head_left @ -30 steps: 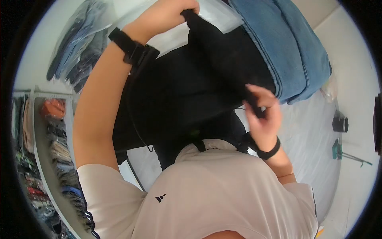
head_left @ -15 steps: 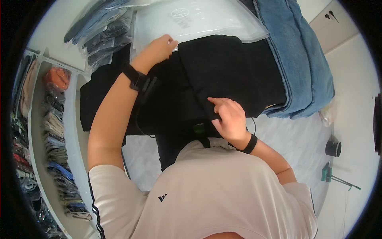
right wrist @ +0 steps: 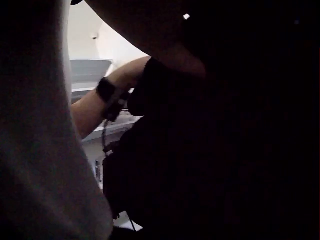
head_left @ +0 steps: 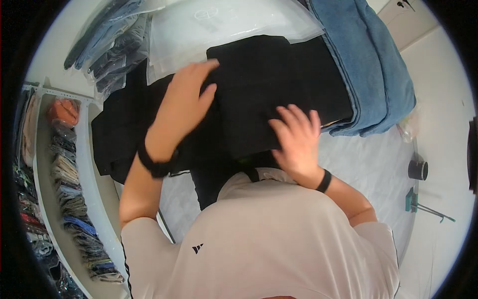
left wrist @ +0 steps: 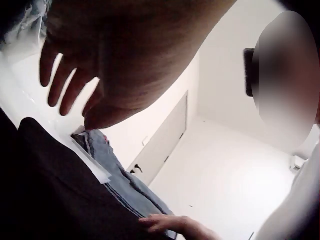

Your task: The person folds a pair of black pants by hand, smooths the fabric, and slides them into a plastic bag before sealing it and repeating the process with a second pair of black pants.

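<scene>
A folded black garment (head_left: 251, 99) lies in front of the person, its upper layer forming a flat panel with a squared far edge. The left hand (head_left: 184, 102) is over the garment's left part with fingers extended and thumb apart. In the left wrist view, that hand (left wrist: 95, 65) has straight, slightly spread fingers and holds nothing. On the panel's near right side, the right hand (head_left: 298, 142) lies palm down with its fingers spread. The right wrist view is mostly dark and shows little of the cloth under that hand.
Clear plastic bags (head_left: 224, 22) lie beyond the garment, and folded blue jeans (head_left: 366, 74) lie to its right. Bagged dark clothes (head_left: 112, 45) are at the far left. A shelf (head_left: 50, 164) of packed clothes stands on the left. A black cup-like holder (head_left: 417, 170) is on the right wall.
The left hand let go of a raised black flap, which now lies flat. It then came nearer over the garment. The right hand released the cloth's near edge and spread its fingers on the panel.
</scene>
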Available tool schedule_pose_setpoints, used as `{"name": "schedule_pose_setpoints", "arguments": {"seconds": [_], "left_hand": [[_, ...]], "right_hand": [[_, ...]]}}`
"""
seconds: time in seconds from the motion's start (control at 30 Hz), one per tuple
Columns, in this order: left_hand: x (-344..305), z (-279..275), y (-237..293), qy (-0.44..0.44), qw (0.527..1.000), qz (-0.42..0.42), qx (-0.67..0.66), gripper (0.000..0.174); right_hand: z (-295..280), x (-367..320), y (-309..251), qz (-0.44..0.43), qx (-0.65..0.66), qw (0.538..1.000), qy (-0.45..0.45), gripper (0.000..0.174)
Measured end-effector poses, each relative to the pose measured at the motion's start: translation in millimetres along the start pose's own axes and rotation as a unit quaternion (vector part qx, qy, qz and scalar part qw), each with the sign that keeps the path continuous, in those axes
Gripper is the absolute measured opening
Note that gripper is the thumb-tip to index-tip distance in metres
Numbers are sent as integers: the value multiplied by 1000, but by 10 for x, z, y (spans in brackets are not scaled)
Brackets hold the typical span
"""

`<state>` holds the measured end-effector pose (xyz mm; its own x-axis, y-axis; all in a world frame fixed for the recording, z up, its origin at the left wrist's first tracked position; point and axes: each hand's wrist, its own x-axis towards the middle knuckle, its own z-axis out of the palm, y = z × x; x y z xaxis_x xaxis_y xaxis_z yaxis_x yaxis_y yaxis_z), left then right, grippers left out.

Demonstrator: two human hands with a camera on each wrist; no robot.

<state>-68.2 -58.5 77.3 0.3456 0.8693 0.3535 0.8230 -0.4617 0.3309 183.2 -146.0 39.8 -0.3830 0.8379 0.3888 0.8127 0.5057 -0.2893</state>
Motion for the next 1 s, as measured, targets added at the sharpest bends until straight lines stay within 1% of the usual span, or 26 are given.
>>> {"name": "schedule_pose_setpoints", "arguments": {"seconds": [0.03,0.07,0.1,0.13,0.17,0.2,0.27,0.33,0.4,0.43,0.47,0.53,0.57,0.6,0.63,0.67,0.73,0.77,0.8,0.83,0.87,0.9,0.93,0.97,1.0], "left_hand": [[-121,-87,150,-12,998,28,-50,51],[-246,-140,264,-24,993,57,-99,50],[-380,-123,318,-43,992,42,-113,52],[-505,-79,347,-62,990,26,-127,55],[-608,-52,353,-111,987,-1,-118,63],[-679,29,350,-111,987,-2,-119,63],[-824,237,338,-101,994,14,-31,66],[-904,339,340,-103,994,14,-31,67],[-950,376,385,-75,997,10,-15,64],[-998,366,388,-49,999,16,9,60],[-1062,350,369,-47,999,12,13,60],[-1200,327,290,-18,998,50,37,57],[-1263,351,249,-29,998,35,35,52],[-1283,369,234,-27,998,29,39,52],[-1279,386,227,-46,996,-28,65,50],[-1267,386,213,-65,990,-84,91,49],[-1239,340,178,-76,989,-88,93,51],[-1225,314,159,-88,988,-88,90,53],[-1207,297,163,-86,988,-92,92,53],[-1187,281,178,-95,988,-88,89,57],[-1177,271,186,-104,987,-83,85,62],[-1173,276,184,-103,987,-84,86,62],[-1167,291,180,-109,986,-83,93,66],[-1160,307,175,-113,985,-82,100,69],[-1161,312,172,-109,986,-83,100,69]], "right_hand": [[14,-85,114,26,-20,999,10,64],[62,-177,233,52,-41,998,20,69],[75,-238,333,82,-10,996,20,71],[177,-313,491,79,40,995,56,71],[266,-346,590,70,63,991,91,72],[322,-363,661,60,86,986,126,74],[295,-313,677,53,80,988,123,71],[275,-272,704,43,78,989,120,69],[243,-254,806,15,76,992,101,65],[248,-242,795,39,84,988,122,60],[252,-244,816,45,92,987,123,59],[231,-259,828,46,73,992,95,56],[216,-276,835,41,77,992,93,56],[199,-296,843,50,74,993,72,55],[184,-299,851,58,71,994,52,54],[173,-280,855,53,75,994,51,54],[110,-244,860,49,154,986,34,54],[11,-217,877,73,219,973,-20,59],[-155,-154,938,92,322,938,-89,74],[-237,-96,983,126,442,883,-91,79],[-273,-46,1045,159,554,812,-91,84],[-277,16,1196,254,590,758,-109,79],[-282,176,1251,310,597,732,-108,62],[-241,306,1315,347,575,730,-124,57],[-199,421,1380,383,551,728,-139,55]]}}
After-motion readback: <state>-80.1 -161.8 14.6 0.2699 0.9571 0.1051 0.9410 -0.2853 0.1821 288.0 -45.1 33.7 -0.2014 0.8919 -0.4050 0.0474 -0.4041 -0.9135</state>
